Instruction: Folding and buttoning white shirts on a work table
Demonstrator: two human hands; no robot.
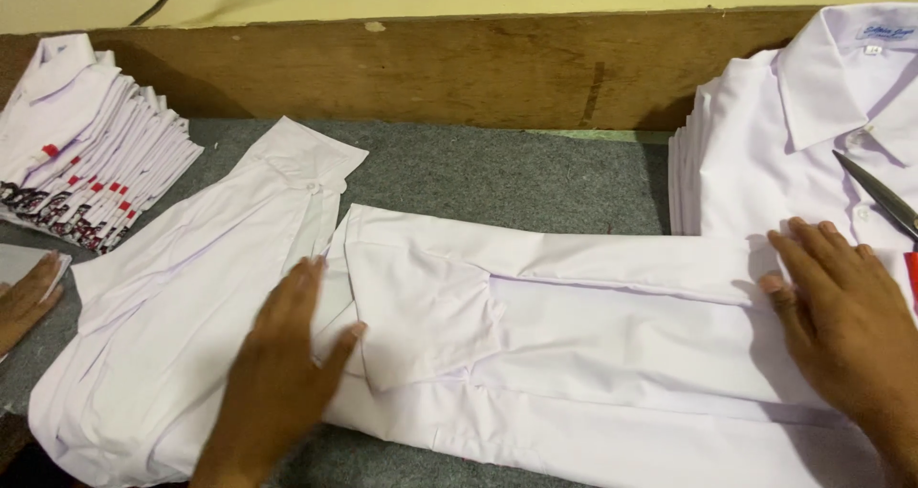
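A white shirt point(574, 335) lies spread across the grey table point(497, 177), its sides folded inward and one sleeve point(210, 259) stretched toward the upper left with its cuff open. My left hand point(277, 373) presses flat on the cloth where the sleeve meets the body, fingers apart. Flat at the right end of the shirt rests my right hand point(846, 316), just below a stack of folded white shirts point(794, 134). Neither hand grips anything.
A pair of scissors point(880, 196) lies on the right stack. A fanned pile of folded white shirts with red tags point(81, 153) sits at the far left. Another person's hand point(24, 302) rests at the left edge. A wooden board point(459, 63) backs the table.
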